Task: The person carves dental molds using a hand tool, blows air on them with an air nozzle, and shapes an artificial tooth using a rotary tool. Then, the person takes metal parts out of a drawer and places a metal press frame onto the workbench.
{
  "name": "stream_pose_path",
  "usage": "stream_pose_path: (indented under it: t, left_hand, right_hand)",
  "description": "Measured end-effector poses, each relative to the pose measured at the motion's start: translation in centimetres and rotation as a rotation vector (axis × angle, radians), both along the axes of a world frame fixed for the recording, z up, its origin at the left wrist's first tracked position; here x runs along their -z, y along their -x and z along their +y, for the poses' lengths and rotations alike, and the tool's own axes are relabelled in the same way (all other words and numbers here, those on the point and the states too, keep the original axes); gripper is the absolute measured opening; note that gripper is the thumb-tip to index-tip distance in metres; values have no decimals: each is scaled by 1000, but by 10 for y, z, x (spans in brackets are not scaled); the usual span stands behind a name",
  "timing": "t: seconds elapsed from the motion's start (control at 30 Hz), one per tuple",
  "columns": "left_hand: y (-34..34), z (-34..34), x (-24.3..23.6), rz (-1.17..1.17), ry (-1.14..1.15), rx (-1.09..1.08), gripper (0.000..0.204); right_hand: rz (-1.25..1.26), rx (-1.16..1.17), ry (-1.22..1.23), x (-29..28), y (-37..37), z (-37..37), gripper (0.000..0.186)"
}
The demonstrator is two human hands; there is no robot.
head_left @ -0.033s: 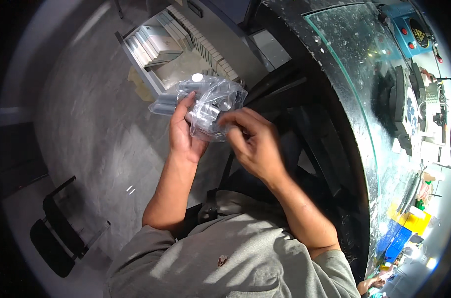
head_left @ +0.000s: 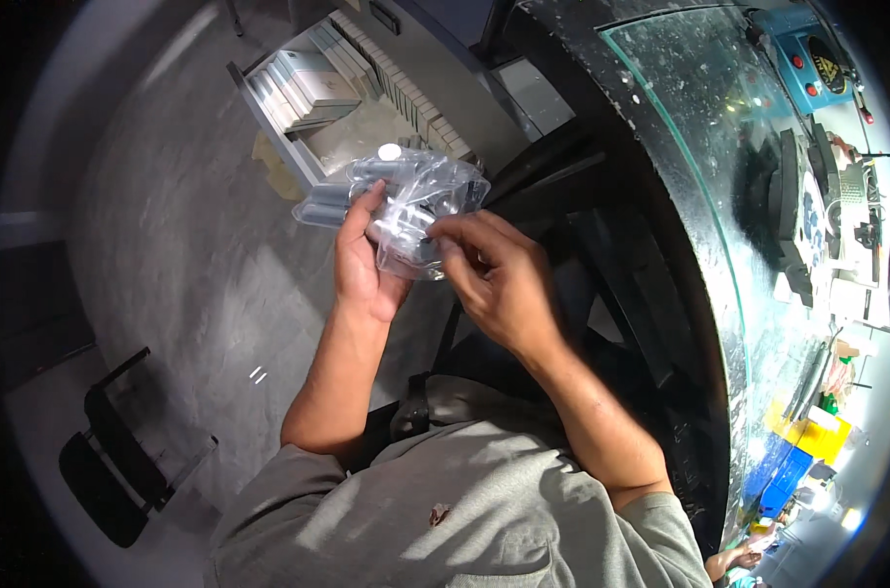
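Observation:
A clear plastic bag (head_left: 402,218) with several grey, see-through tubes in it is up in front of me, over the open drawer's near corner. A round white sticker (head_left: 390,152) shows at its far end. My left hand (head_left: 362,257) holds the bag from below and the left, thumb up along its side. On the other side, my right hand (head_left: 505,279) is closed, with thumb and fingertips pinching the bag's near right part. Its fingers hide what else, if anything, is between the tips.
Beyond the bag stands an open drawer (head_left: 290,149) with rows of thin, pale boxes or booklets. At right, a glass-topped table (head_left: 704,147) carries a blue device (head_left: 805,71), a yellow bin (head_left: 825,437) and a blue bin (head_left: 786,482). Another person's hand (head_left: 746,559) shows lower right. A black chair (head_left: 102,490) stands left.
My right hand has shifted slightly left, and its thumb and fingers have come together on the bag. The left hand stays in place.

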State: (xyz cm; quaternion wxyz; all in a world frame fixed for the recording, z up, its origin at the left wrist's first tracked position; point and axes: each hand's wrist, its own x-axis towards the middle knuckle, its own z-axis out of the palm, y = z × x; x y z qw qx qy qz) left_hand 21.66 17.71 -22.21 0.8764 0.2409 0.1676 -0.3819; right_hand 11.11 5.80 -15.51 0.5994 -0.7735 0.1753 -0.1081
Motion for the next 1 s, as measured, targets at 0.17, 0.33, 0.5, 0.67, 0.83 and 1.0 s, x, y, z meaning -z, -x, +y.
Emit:
stream_pose_path:
  t: [0.17,0.33,0.5,0.67,0.83,1.0]
  left_hand:
    - [4,0,-8,-105,7,20,34]
    - [3,1,-4,-63,44,25,36]
    - [1,4,3,-70,124,73,39]
    - [0,2,7,-19,137,83,36]
    - [-8,3,13,68,93,108,42]
    - [-59,3,66,-3,-20,-21,46]
  right_hand:
    - [66,-2,485,2,-5,4,18]
    - [199,-136,743,9,-3,-7,24]
    - [25,-155,791,20,-3,-9,25]
    - [69,-162,821,19,-6,-10,31]
    - [-120,-48,532,13,-2,-13,37]
    - [-185,66,334,4,9,-16,34]
